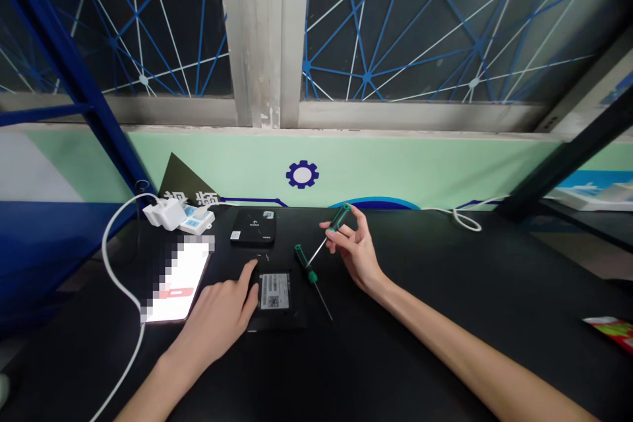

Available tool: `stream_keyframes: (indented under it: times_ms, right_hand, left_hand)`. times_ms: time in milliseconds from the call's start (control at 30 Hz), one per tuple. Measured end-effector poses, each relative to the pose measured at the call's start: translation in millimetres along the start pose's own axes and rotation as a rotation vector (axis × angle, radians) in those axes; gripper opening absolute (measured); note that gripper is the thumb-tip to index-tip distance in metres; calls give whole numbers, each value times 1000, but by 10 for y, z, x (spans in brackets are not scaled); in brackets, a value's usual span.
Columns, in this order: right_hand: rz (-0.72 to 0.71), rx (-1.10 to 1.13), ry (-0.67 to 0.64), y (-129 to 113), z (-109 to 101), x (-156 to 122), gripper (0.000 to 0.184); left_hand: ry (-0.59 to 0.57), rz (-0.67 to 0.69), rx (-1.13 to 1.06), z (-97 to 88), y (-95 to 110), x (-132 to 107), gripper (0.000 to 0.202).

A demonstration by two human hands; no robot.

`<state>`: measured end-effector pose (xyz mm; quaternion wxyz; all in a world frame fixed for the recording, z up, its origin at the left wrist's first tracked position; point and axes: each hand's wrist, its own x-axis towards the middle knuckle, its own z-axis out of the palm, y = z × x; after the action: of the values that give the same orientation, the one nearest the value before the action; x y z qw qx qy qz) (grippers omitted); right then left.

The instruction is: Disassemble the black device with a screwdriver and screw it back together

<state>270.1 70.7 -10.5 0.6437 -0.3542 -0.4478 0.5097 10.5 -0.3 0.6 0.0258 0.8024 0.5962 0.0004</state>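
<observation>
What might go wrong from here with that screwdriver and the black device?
The right hand holds a green-handled screwdriver with its tip angled downward, so a slip might scratch the black labelled device under the left hand. A second screwdriver lies loose beside that device and might get knocked or roll. Any small dark parts would be hard to spot on the black bench top.

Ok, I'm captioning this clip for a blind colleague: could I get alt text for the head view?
A person's right hand holds a green-handled screwdriver above a black table, while the left hand touches a black drive with a white label. A second screwdriver lies beside it, near a phone and a white charger.
</observation>
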Motion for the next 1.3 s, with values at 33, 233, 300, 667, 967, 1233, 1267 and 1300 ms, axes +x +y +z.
stream_keyframes:
  times_ms: [33,233,300,667,967,1233,1267,1300]
  right_hand:
    - [-10,5,8,8,2,-3,77]
    - [67,-3,-30,102,22,-32,34]
    - [74,-10,-50,128,32,-45,34]
    - [61,-194,-233,148,71,-115,30]
    - [40,-281,-226,163,69,-105,30]
    - [76,-183,-157,159,53,-100,33]
    - [79,-169,-156,156,53,-103,33]
    - [82,-155,-156,152,54,-106,32]
  left_hand:
    - [4,1,-6,4,-6,-2,51]
    - [8,-35,-30,-8,-10,-17,52]
    - [-1,-48,-37,-15,-6,-20,54]
    - [-8,-48,-30,-15,-3,-11,53]
    - [-12,-46,-60,-36,0,-9,52]
    - [14,-36,-96,13,-30,-37,56]
    - [22,-34,-97,22,-38,-35,56]
    - [35,-35,-94,29,-46,-32,56]
